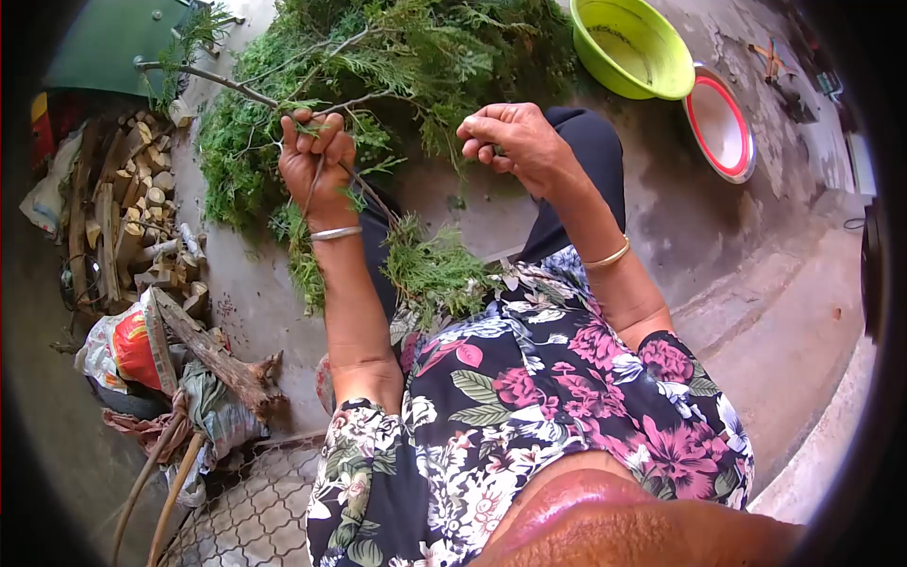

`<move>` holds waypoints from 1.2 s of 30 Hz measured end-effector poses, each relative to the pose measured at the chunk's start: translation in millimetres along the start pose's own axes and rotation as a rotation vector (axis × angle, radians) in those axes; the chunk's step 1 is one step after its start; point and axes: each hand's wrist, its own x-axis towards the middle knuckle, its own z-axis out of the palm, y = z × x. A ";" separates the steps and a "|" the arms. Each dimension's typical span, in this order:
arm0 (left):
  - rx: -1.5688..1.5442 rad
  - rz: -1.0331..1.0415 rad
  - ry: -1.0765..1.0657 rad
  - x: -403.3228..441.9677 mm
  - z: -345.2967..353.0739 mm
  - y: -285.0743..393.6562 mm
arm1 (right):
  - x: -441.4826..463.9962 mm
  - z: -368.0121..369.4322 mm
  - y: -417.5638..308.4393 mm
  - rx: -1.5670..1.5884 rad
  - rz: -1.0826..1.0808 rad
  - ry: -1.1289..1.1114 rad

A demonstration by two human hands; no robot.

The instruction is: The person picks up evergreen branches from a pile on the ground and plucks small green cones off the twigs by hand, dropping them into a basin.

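My left hand (318, 168) is closed around a thin brown branch (213, 79) with green, feathery conifer sprigs. One bare end sticks out to the upper left, and a leafy sprig (430, 269) hangs from it beside my lap. To the right, my right hand (518, 149) is held up with its fingers curled into a pinch; what lies in them, if anything, I cannot make out. Behind both hands spreads a large pile of green conifer branches (491, 57) on the concrete floor.
A lime-green basin (635, 42) stands at the upper right, beside a red-rimmed white basin (718, 123). Split firewood (142, 208) is stacked on the left. Nearer lie a thick log (222, 359), bags (123, 345) and a wire mesh (250, 510).
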 end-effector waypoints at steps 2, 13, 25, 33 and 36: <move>-0.029 -0.011 0.008 3.0 -0.2 1.8 | 1.4 -0.2 3.4 0.015 -0.020 0.044; -0.166 -0.018 -0.031 9.5 22.4 4.0 | 23.0 -28.3 28.2 0.097 -0.129 0.260; 0.080 -0.090 -0.204 -5.7 33.6 -3.3 | 35.8 -49.2 -24.3 0.408 -0.339 0.156; 0.025 -0.157 -0.184 -12.0 25.2 -9.1 | 18.2 -54.6 -40.5 0.261 -0.419 0.065; 0.015 -0.170 -0.190 -14.2 27.1 -14.9 | 12.1 -50.4 -42.6 0.223 -0.415 0.177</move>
